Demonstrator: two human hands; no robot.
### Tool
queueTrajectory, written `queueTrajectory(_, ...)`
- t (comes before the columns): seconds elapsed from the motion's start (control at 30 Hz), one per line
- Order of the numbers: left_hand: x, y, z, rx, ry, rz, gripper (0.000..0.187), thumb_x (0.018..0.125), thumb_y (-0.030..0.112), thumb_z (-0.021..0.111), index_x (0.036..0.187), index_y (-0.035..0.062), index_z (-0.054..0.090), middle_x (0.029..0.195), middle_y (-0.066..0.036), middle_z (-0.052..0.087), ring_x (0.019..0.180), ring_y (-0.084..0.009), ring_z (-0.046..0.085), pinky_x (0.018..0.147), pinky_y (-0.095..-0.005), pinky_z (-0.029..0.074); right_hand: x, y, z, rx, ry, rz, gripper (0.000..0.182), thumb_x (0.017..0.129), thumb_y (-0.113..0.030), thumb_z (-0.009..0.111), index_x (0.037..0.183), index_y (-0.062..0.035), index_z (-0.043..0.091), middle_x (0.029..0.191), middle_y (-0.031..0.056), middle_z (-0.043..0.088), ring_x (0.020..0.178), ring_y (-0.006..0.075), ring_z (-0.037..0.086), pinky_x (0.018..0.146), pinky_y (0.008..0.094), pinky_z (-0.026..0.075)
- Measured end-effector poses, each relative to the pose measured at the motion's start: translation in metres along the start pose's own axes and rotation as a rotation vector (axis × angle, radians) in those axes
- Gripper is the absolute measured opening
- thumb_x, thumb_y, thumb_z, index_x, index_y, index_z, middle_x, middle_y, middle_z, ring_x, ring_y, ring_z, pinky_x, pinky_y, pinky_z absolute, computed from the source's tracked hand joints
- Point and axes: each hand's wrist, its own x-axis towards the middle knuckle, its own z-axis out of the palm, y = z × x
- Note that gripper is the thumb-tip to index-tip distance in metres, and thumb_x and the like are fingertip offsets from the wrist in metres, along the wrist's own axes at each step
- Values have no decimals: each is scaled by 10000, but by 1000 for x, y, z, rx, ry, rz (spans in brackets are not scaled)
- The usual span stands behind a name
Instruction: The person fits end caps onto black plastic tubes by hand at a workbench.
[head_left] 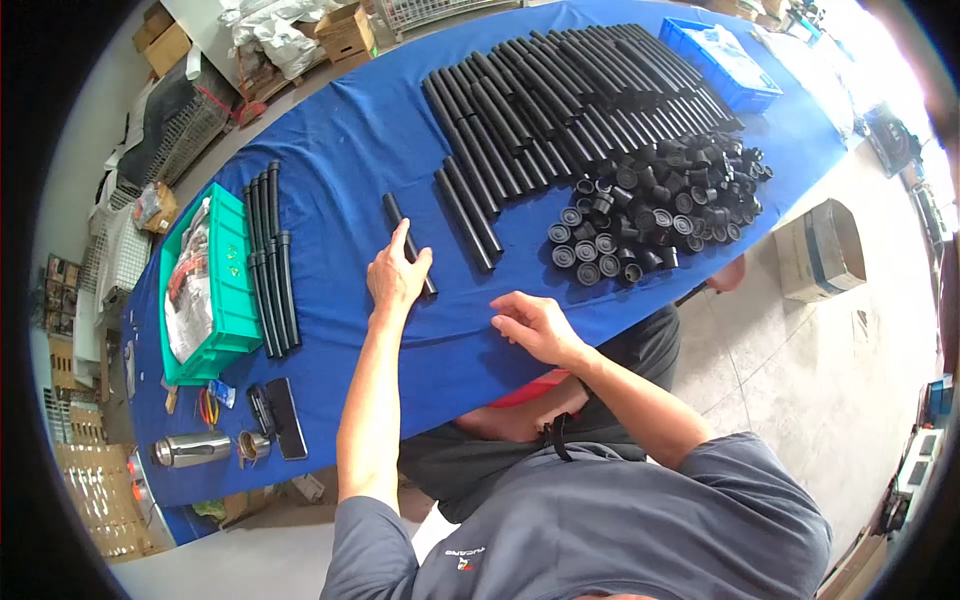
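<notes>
My left hand [397, 272] rests on a single black tube [410, 244] lying on the blue cloth, index finger stretched along it and thumb apart. My right hand [535, 326] hovers near the table's front edge, fingers bent, thumb and index finger apart, nothing visible between them. Two black tubes [468, 220] lie side by side between my left hand and the large stack of black tubes [560, 90]. A heap of black round caps [660, 200] sits right of my right hand, in front of the stack.
A green crate [235, 300] stands at the left beside a row of capped tubes [272, 260]. Near the front left are a steel flask [193, 449], a phone [287, 418] and a tape roll [252, 445]. A blue tray [720, 65] is at the back right; a cardboard box [820, 250] is on the floor.
</notes>
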Motion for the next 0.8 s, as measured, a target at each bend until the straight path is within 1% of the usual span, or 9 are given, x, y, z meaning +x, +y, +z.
queueTrajectory(0.07, -2, 2, -6, 28, -69, -33, 553, 852, 332, 725, 1370, 146, 669, 997, -215, 766, 911, -411, 746, 834, -505, 591, -1, 0, 2, 1, 22, -11, 264, 980, -156, 721, 1169, 24, 679, 919, 122, 750, 798, 153, 718, 718, 306, 584)
queueTrajectory(0.13, -12, 2, -4, -9, 26, -48, 467, 845, 291, 688, 1290, 156, 732, 959, -220, 764, 899, -412, 745, 829, -508, 588, -1, 3, 3, -7, 41, -40, 245, 984, -144, 716, 1160, 25, 689, 880, 87, 733, 758, 132, 709, 692, 281, 579)
queueTrajectory(0.2, -22, -1, -4, -46, 53, -130, 450, 851, 293, 687, 1272, 143, 742, 942, -215, 764, 895, -406, 744, 826, -512, 580, -1, -1, 2, -107, 87, -143, 213, 941, -142, 750, 1082, 9, 698, 878, 104, 710, 754, 194, 706, 686, 328, 572)
queueTrajectory(0.23, -27, -8, 1, -19, 146, -55, 415, 860, 285, 678, 1236, 128, 759, 915, -203, 765, 862, -392, 738, 811, -508, 561, -3, -4, 3, -152, 103, -188, 199, 919, -140, 767, 1044, 0, 703, 877, 113, 698, 752, 225, 705, 683, 352, 569)
queueTrajectory(0.33, -31, -9, 1, 13, 157, -36, 402, 869, 275, 668, 1227, 117, 760, 905, -193, 765, 839, -376, 729, 804, -495, 542, -4, -14, -8, -642, 214, -534, 181, 846, -118, 793, 993, -52, 711, 887, 86, 644, 781, 257, 671, 710, 386, 539)
queueTrajectory(0.4, -31, -9, 1, 10, 172, -44, 390, 867, 278, 661, 1211, 128, 766, 901, -181, 768, 851, -364, 726, 811, -483, 532, -1, -30, -30, -818, 225, -598, 247, 771, -126, 813, 992, -95, 708, 1051, 90, 623, 995, 303, 629, 854, 449, 486)
queueTrajectory(0.47, -30, -9, 3, 8, 175, -56, 390, 865, 282, 658, 1210, 134, 767, 898, -179, 767, 862, -362, 726, 817, -483, 529, 8, -53, -53, -1061, 202, -437, 466, 739, -152, 824, 1188, -127, 702, 1424, 201, 491, 1352, 419, 454, 1128, 582, 365)
queueTrajectory(0.53, -31, -6, 0, 32, 164, -89, 383, 866, 285, 655, 1204, 147, 769, 871, -160, 764, 849, -344, 726, 815, -472, 523, 18, -55, -72, -1233, 162, -324, 567, 751, -201, 838, 1292, -141, 677, 1604, 255, 324, 1523, 460, 247, 1251, 610, 199)
queueTrajectory(0.8, -34, -9, 2, -3, 183, -71, 366, 873, 276, 662, 1198, 137, 761, 865, -118, 766, 832, -310, 727, 779, -461, 511, 28, -24, -87, -1363, 35, -245, 434, 843, -139, 736, 1272, -101, 683, 1585, 268, 369, 1527, 469, 255, 1261, 607, 187)
